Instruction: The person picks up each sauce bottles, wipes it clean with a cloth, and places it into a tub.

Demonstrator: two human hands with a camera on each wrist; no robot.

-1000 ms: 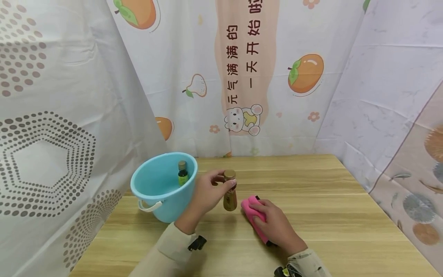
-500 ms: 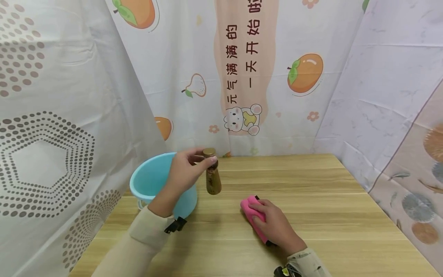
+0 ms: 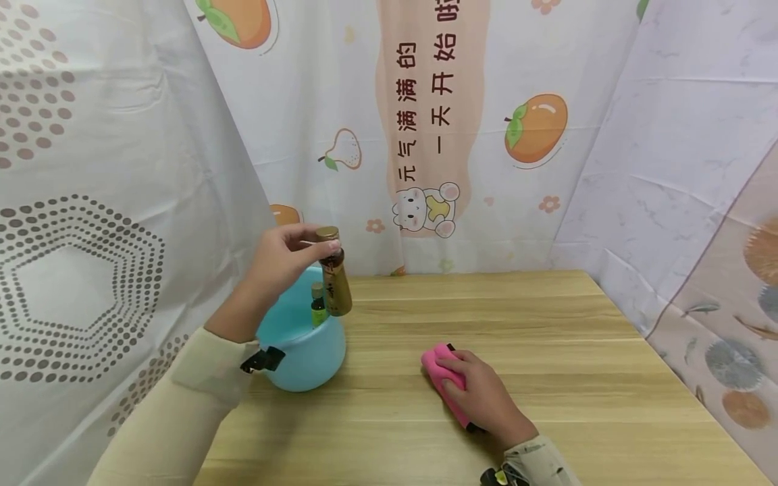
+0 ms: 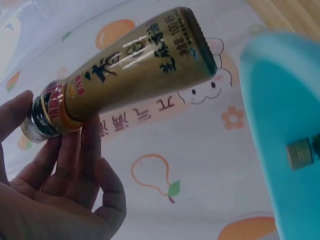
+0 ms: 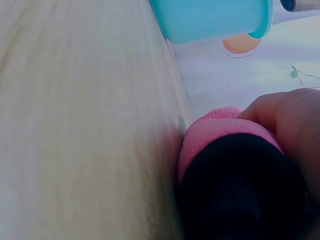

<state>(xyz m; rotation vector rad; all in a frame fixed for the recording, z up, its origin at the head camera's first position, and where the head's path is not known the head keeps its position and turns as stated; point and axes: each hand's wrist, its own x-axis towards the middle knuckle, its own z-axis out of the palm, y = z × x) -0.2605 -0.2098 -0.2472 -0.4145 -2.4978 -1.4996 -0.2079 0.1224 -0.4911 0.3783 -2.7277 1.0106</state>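
Note:
My left hand (image 3: 273, 260) pinches a golden sesame oil bottle (image 3: 336, 287) by its neck, just under the cap. It hangs slightly tilted above the right rim of a light-blue bucket (image 3: 313, 364). In the left wrist view the bottle's (image 4: 140, 70) printed label faces the camera. Inside the bucket stands a smaller dark bottle (image 3: 319, 312) with a gold cap and yellow-green label. On the table, my right hand (image 3: 486, 398) grips a pink, fuzzy roll-shaped thing (image 3: 448, 386) with black ends; its exact kind is unclear.
The wood-grain table (image 3: 583, 351) is bounded by printed cloth curtains (image 3: 523, 202) at the back and both sides. At the table's left stands the bucket, its left part hidden by my left arm.
My left hand has lifted the sesame oil bottle up and leftward from over the table to the bucket's rim. My right hand has stayed on the pink thing.

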